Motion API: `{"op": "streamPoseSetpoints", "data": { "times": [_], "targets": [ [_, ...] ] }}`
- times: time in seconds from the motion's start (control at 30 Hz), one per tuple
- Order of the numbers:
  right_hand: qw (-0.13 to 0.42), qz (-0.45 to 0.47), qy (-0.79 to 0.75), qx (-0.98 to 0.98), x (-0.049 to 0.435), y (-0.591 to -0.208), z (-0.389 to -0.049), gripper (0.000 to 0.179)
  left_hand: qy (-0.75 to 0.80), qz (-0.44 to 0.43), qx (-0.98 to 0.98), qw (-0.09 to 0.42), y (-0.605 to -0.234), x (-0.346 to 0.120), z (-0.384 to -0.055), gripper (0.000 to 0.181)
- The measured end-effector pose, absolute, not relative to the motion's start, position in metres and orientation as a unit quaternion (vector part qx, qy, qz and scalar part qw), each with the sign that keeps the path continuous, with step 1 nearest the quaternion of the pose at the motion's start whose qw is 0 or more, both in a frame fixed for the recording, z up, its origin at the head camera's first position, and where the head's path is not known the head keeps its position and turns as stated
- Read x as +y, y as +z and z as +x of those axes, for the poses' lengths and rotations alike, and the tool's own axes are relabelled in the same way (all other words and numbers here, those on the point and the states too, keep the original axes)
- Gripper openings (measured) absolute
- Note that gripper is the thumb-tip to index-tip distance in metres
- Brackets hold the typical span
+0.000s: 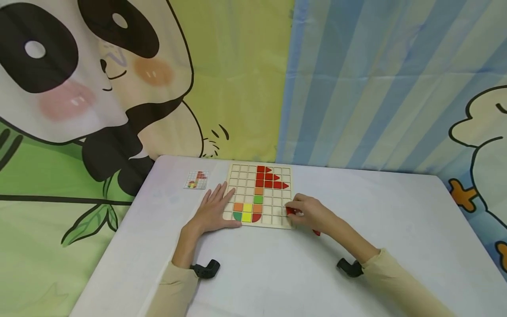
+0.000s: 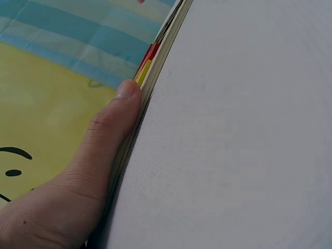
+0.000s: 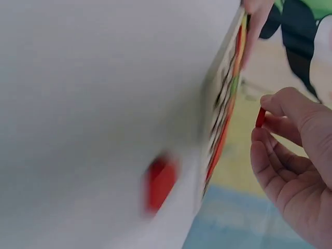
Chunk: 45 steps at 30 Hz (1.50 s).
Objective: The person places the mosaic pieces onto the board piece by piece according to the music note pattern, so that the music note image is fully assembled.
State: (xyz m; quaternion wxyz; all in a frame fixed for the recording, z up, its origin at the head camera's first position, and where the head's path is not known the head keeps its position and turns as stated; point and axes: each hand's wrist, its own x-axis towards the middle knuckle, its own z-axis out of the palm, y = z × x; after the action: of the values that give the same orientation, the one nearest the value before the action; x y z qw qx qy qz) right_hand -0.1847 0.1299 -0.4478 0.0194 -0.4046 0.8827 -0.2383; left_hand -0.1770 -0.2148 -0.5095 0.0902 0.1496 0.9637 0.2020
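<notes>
A wooden grid board (image 1: 276, 207) lies on the table with colored tiles set in its squares. Red squares and red triangles fill part of its top, and a column of orange and green tiles runs down to yellow, orange and rounded pieces at the bottom. My left hand (image 1: 214, 213) rests along the board's left edge with fingers spread and straight, thumb (image 2: 116, 114) at the near edge. Over the lower right side of the board, my right hand (image 1: 311, 212) pinches a small red tile (image 3: 260, 117) between thumb and fingertips.
Another red piece (image 1: 317, 232) lies on the white table (image 1: 273, 273) beneath the right wrist. Left of the board is a small pattern card (image 1: 196, 179) with a similar colored figure. A printed curtain (image 1: 340, 83) hangs behind the table's far edge.
</notes>
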Motion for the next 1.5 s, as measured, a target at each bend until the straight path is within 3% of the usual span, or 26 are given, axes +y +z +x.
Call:
{"op": "streamPoseSetpoints", "data": {
  "times": [0.1,0.3,0.47,0.63,1.27,1.5],
  "targets": [
    [0.025,-0.422,-0.228,0.877,0.089,-0.442,-0.193,0.02,0.204,0.151,0.963,0.086,-0.51,-0.215,-0.177,0.118],
    [0.093,-0.378,-0.201,0.899,0.03,-0.439,-0.223,0.017,0.204,0.161,0.962,0.079,-0.513,-0.213,-0.18,0.118],
    [0.14,-0.362,-0.164,0.907,0.007,-0.445,-0.243,0.014,0.209,0.16,0.961,0.085,-0.512,-0.211,-0.181,0.117],
    [0.151,-0.355,-0.158,0.909,-0.002,-0.45,-0.25,0.012,0.208,0.159,0.961,0.085,-0.511,-0.211,-0.181,0.117],
    [0.073,-0.365,-0.14,0.918,-0.016,-0.456,-0.232,0.01,0.201,0.155,0.964,0.084,-0.513,-0.22,-0.176,0.118],
    [0.016,-0.382,-0.173,0.908,0.016,-0.445,-0.202,0.014,0.196,0.159,0.964,0.085,-0.514,-0.219,-0.178,0.118]
  ]
}}
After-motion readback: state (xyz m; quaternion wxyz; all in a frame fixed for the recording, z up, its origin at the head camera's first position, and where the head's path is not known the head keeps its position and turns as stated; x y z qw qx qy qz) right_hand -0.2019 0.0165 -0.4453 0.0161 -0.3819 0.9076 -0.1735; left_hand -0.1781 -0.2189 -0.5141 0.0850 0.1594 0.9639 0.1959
